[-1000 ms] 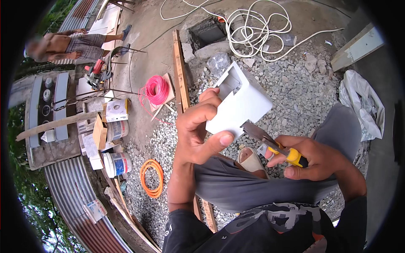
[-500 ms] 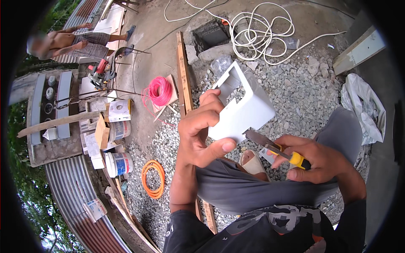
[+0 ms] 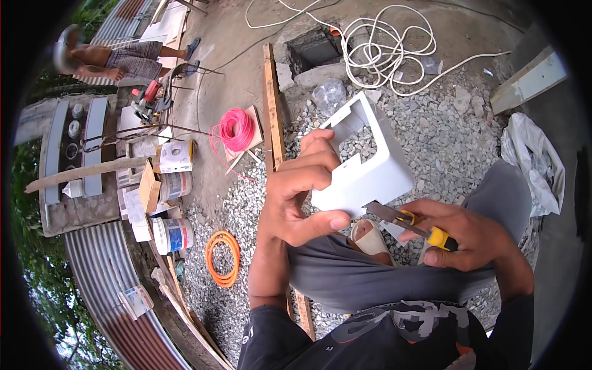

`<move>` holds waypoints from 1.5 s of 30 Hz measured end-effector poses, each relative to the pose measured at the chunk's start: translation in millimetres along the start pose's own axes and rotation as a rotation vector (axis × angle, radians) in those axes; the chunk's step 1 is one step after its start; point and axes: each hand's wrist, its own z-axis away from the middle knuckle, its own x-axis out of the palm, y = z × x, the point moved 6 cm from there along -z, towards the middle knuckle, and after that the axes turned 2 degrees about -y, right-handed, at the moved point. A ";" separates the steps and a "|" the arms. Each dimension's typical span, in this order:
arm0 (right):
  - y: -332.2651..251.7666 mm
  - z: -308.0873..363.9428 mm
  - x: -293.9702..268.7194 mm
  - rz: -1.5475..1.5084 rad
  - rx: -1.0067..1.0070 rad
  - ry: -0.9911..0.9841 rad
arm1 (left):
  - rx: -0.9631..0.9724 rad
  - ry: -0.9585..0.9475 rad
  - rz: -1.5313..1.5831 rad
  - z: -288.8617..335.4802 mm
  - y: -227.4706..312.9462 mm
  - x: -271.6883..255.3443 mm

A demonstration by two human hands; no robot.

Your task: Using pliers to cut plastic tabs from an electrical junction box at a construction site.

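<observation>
My left hand (image 3: 302,191) holds up a white plastic box (image 3: 394,169), fingers on its far side and thumb along its lower corner. A large opening runs through it, with a stepped cutout on the edge near my fingers. My right hand (image 3: 468,231) is closed around pliers (image 3: 414,229) with yellow-and-black grips and grey metal jaws. The jaw tips meet a small notch in the box's lower edge, beside my left thumb. Part of the grips is hidden by my right fingers.
Gravel (image 3: 431,135) spreads beneath my hands. Around lie a coiled white cable (image 3: 370,46), a pink wire coil (image 3: 236,129), an orange hose (image 3: 211,259) and a timber plank (image 3: 271,105). Behind the cable is a square pit (image 3: 311,52). Far left, another person (image 3: 117,58) is near a red saw (image 3: 147,98).
The box and both hands have shifted slightly right and down in the view. The box has tilted a little, and the pliers remain at its notched edge. The other person's arms have moved.
</observation>
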 end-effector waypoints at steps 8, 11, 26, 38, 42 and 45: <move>-3.0 -1.0 -1.1 -0.036 -0.009 0.009 | 0.020 -0.003 -0.032 0.0 1.9 -1.7; -0.7 1.0 -1.3 0.027 -0.020 0.013 | 0.020 -0.015 -0.034 -1.6 2.5 -0.8; 3.0 -5.8 -13.4 0.361 0.051 0.363 | -0.059 0.229 -0.381 -3.9 -1.4 -8.7; -21.7 2.5 -37.1 0.443 -0.185 0.893 | -0.276 0.195 -0.297 -2.8 -23.7 37.6; -10.3 -3.1 -40.9 0.334 -0.154 0.948 | -0.330 0.111 -0.208 -1.8 -29.0 67.3; -9.0 -4.7 -41.9 0.376 -0.163 0.955 | -0.323 0.108 -0.248 -1.0 -29.0 75.6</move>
